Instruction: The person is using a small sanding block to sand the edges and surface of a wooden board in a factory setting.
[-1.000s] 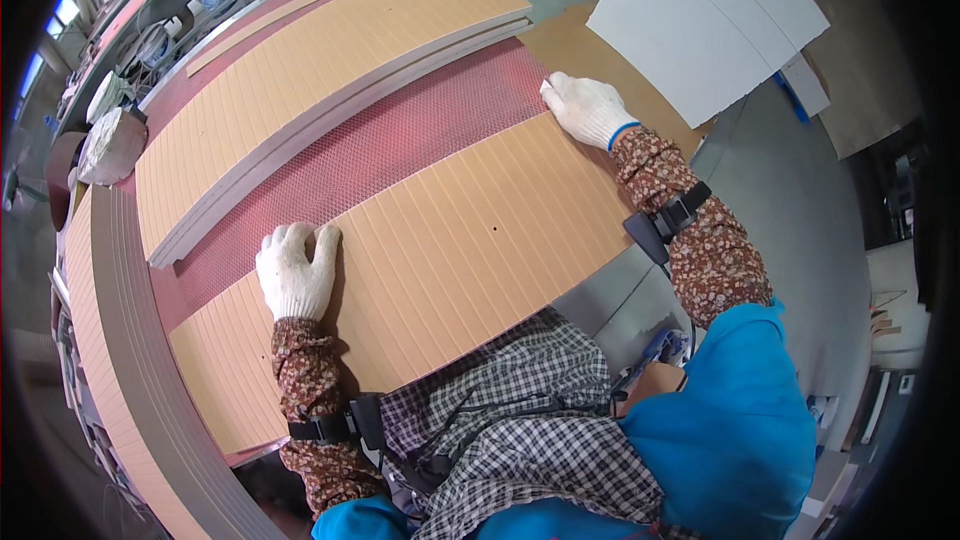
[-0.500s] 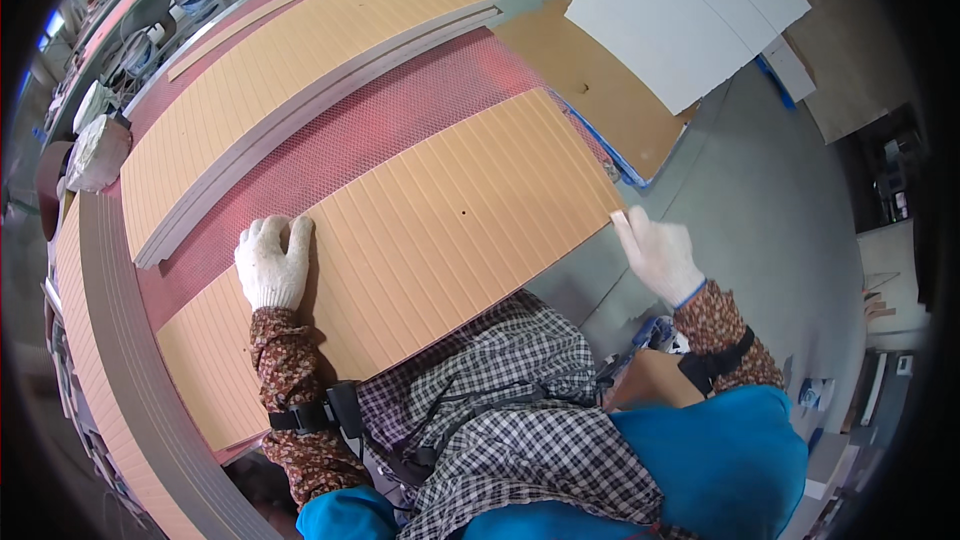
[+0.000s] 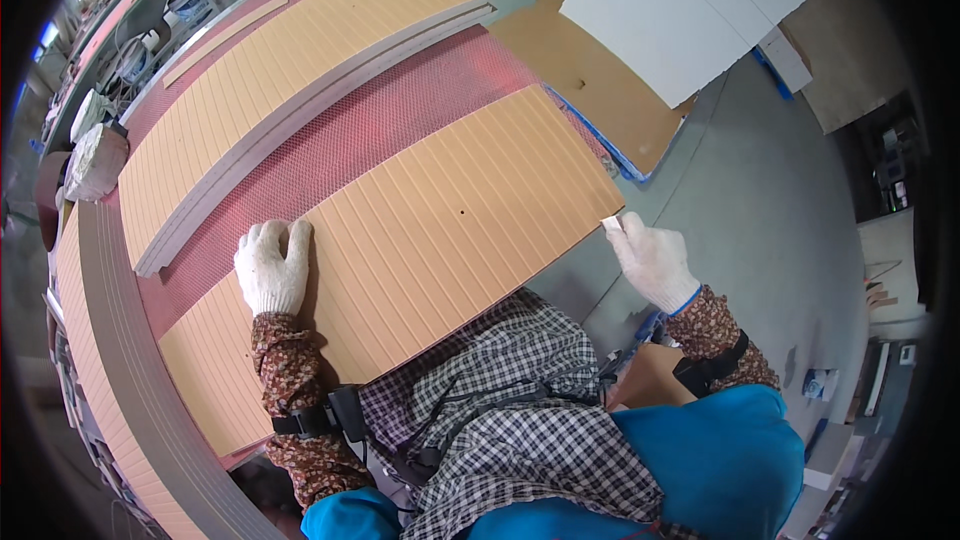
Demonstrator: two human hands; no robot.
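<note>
A tan grooved panel with one small dark hole lies in front of me, its near long edge facing my apron. My left hand, in a white knit glove, rests on its left part with the fingers laid on the surface. At the panel's near right corner is my gloved right hand. Between its thumb and fingers it pinches a small white flat piece, close against the edge. What kind of piece this is, I cannot make out.
Beyond a strip of red mesh-patterned tabletop lies a stack of similar grooved panels. Another panel stack stands along the left. A wrapped bundle sits at the table's left edge. White sheets and brown board lie back right.
My right hand has shifted slightly left and down along the panel's corner, and the white piece in it now shows more. My left hand stays in place.
</note>
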